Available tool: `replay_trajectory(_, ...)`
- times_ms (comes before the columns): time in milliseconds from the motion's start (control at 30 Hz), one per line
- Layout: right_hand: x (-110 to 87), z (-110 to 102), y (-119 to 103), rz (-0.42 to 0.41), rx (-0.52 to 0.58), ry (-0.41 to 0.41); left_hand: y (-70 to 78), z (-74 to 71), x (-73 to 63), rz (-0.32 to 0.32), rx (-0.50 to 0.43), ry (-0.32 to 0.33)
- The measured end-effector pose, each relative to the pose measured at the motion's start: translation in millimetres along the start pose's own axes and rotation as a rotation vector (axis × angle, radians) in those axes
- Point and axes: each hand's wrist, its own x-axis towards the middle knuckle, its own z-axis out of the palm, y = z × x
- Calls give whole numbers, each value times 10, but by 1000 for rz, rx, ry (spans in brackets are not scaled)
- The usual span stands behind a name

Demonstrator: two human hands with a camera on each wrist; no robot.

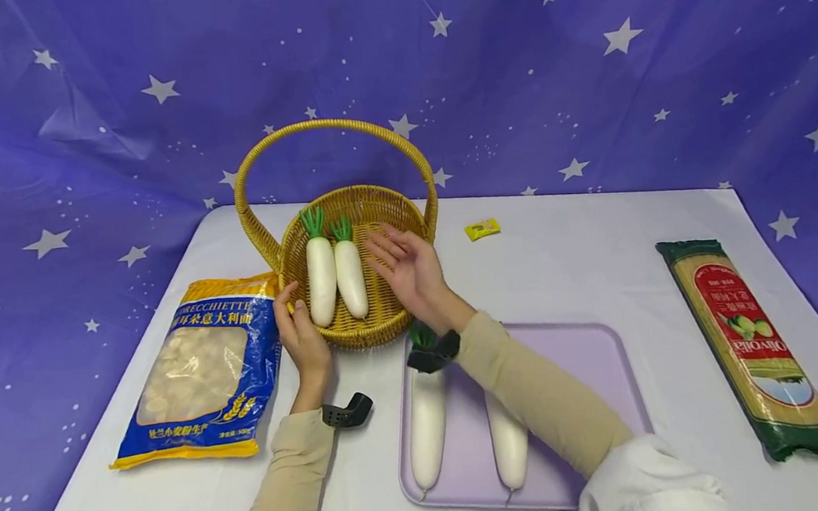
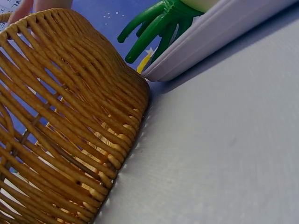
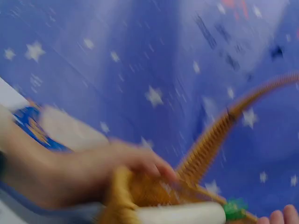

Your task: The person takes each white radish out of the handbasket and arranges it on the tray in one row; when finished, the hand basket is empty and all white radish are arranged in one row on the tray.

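A wicker basket [image 1: 381, 302] with a tall arched handle holds two white radishes side by side, a longer one [image 1: 321, 279] and a shorter one [image 1: 350, 281], green tops toward the back. My left hand [image 1: 302, 334] grips the basket's left rim; the right wrist view shows that hand [image 3: 117, 161] blurred, its fingers over the edge. Above the basket's right side, my right hand [image 1: 414, 275] has its fingers extended and holds nothing. In the left wrist view the basket wall [image 2: 60, 93] fills the left part.
A lilac tray [image 1: 462, 446] in front carries two more radishes, one left [image 1: 429, 424], one right [image 1: 509, 441] partly under my right forearm. A blue orecchiette bag [image 1: 193, 372] lies left, a spaghetti pack [image 1: 760, 346] far right, a small yellow packet [image 1: 482, 229] behind.
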Motion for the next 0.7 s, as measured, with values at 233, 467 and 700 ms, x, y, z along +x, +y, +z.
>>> replay_trajectory(233, 366, 4, 53, -4, -6, 179, 3, 38, 2, 8, -6, -12)
replay_trajectory(467, 377, 6, 109, 284, -442, 283, 17, 33, 13, -2, 6, -19)
replay_trajectory(700, 350, 41, 246, 389, -863, 223, 13, 21, -2, -2, 9, -7)
